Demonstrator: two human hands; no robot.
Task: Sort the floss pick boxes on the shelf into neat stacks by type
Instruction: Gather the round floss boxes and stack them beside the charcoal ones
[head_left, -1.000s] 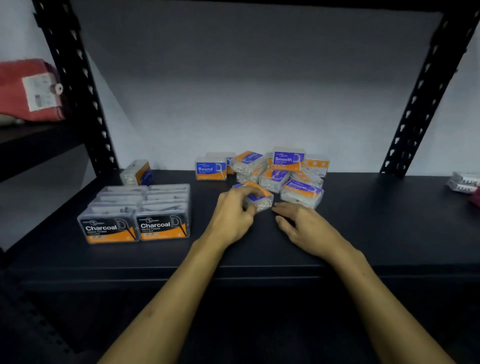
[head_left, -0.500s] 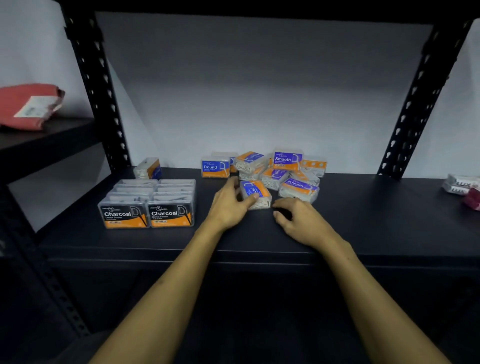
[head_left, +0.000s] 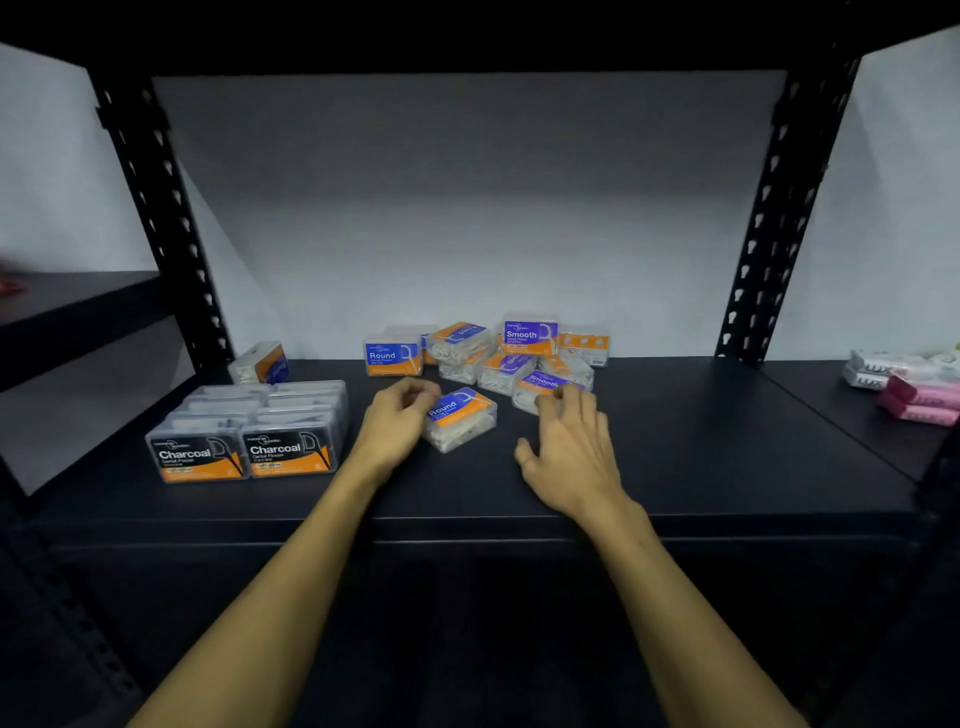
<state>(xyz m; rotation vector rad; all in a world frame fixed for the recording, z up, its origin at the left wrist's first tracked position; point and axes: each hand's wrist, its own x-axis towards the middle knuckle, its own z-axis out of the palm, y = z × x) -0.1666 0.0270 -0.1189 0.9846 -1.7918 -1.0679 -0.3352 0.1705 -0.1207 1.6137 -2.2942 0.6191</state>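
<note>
Lying tilted on the shelf (head_left: 675, 467), the Round box (head_left: 460, 418) is pointing its long axis toward the far right; the left hand (head_left: 395, 421) is curling against it, and the right hand (head_left: 569, 447) is spreading wide, empty, just right of it.

Both forearms were bare, with no sleeves visible. The left hand (head_left: 395, 421) and the right hand (head_left: 569, 447) wore no gloves, rings or watch.
</note>
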